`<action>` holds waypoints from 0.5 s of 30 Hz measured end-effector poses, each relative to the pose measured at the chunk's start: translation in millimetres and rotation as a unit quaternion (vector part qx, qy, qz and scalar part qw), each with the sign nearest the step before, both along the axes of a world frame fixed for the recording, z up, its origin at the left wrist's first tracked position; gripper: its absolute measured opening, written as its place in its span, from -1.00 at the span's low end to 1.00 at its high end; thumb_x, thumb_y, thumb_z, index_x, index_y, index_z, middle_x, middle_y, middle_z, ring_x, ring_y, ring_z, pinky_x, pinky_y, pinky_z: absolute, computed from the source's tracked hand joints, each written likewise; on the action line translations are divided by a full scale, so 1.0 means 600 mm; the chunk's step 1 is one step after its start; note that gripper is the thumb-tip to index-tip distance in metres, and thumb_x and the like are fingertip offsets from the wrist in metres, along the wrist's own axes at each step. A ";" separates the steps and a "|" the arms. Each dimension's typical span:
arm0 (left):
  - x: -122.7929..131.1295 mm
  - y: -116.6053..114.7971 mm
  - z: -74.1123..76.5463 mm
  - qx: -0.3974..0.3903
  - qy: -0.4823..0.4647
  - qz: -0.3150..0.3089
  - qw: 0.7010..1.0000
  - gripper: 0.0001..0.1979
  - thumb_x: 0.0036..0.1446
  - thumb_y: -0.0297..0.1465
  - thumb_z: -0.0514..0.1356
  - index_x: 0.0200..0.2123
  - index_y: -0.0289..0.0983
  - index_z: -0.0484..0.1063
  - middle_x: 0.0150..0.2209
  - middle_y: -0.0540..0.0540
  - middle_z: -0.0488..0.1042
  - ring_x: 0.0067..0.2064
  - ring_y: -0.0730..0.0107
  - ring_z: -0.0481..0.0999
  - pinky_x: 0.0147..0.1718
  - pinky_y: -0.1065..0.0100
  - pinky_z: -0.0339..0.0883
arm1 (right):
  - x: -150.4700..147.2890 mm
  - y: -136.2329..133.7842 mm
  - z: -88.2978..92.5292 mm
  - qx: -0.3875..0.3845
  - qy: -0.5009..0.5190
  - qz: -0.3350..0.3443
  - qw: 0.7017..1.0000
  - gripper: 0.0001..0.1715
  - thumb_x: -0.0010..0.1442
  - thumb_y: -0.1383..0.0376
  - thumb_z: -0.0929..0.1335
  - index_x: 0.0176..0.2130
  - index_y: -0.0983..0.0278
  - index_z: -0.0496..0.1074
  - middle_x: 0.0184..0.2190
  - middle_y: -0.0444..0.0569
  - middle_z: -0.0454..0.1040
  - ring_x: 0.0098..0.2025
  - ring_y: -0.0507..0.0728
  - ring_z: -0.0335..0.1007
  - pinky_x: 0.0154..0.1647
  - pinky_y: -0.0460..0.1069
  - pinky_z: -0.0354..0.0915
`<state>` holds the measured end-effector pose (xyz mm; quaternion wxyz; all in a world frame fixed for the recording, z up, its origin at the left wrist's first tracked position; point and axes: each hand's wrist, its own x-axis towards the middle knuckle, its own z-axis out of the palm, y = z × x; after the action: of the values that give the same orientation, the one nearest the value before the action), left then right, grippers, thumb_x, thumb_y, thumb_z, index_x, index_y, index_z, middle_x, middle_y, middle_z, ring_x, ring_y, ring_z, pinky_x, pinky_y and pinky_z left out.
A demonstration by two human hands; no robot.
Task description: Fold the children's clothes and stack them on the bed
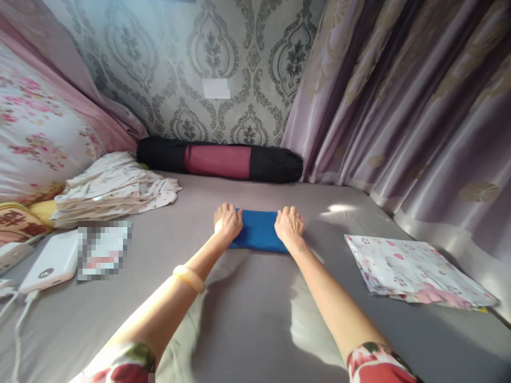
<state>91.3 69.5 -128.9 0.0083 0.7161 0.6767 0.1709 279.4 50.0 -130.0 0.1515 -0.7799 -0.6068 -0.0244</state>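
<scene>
The left hand [228,221] closes on the left end of a flat, rectangular blue cloth [257,230], and the right hand [290,223] closes on its right end. Both hands have the knuckles up and the fingers curled, with the middle of the cloth showing between them; no writing shows on that part. A pale bangle [189,278] circles the left forearm, nearer than the cloth, and two patterned sleeves with red in them [375,364] show nearer still.

The blue cloth lies on a grey sheet [199,194]. To its right, well apart, is a folded white cloth with pink and red prints [415,266]. To its left lie a pixelated packet [104,250], whose reddish print cannot be read, and, farther left, a white power bank [51,263] with a dark round mark too small to make out and a white cable [19,319] at its near end. Beyond these, left of the blue cloth, are a crumpled pale cloth [115,186] and a yellow item [22,219] bearing brown characters that I cannot read with certainty.

Beyond the blue cloth, a long black and maroon bag [217,161] lies against the patterned wall [251,32], which carries a white plate [216,89] without legible lettering.
</scene>
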 end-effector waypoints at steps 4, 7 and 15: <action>0.029 -0.033 -0.027 -0.013 0.028 -0.142 0.989 -0.50 0.33 -0.30 -0.12 0.26 -0.32 0.20 0.31 -0.24 0.20 0.35 0.00 0.07 0.28 0.02 -0.05 | -0.034 -0.022 -0.014 -0.017 -0.041 0.205 0.978 -0.46 0.39 0.23 0.09 0.28 0.24 0.20 0.35 0.08 0.09 0.37 0.30 -0.09 0.33 0.27 -0.14; 0.035 -0.038 -0.048 -0.029 0.035 -0.155 0.987 -0.46 0.32 -0.28 -0.11 0.31 -0.30 0.16 0.35 -0.23 0.12 0.39 -0.04 -0.05 0.30 -0.09 -0.18 | -0.044 -0.029 -0.031 -0.052 -0.044 0.246 0.967 -0.40 0.38 0.23 0.09 0.35 0.19 0.08 0.41 0.00 -0.08 0.42 0.31 -0.30 0.34 0.36 -0.27; 0.030 -0.035 -0.059 -0.066 0.044 -0.153 0.985 -0.42 0.31 -0.25 -0.11 0.35 -0.27 0.10 0.38 -0.24 0.04 0.40 -0.14 -0.10 0.24 -0.31 -0.22 | -0.044 -0.027 -0.045 -0.081 -0.049 0.241 0.966 -0.37 0.36 0.22 0.11 0.38 0.17 0.03 0.42 0.03 -0.13 0.42 0.36 -0.30 0.32 0.42 -0.29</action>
<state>109.4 48.6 -164.2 0.0519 0.8161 0.5683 0.0914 253.2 33.8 -157.3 0.0589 -0.6180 -0.7836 0.0239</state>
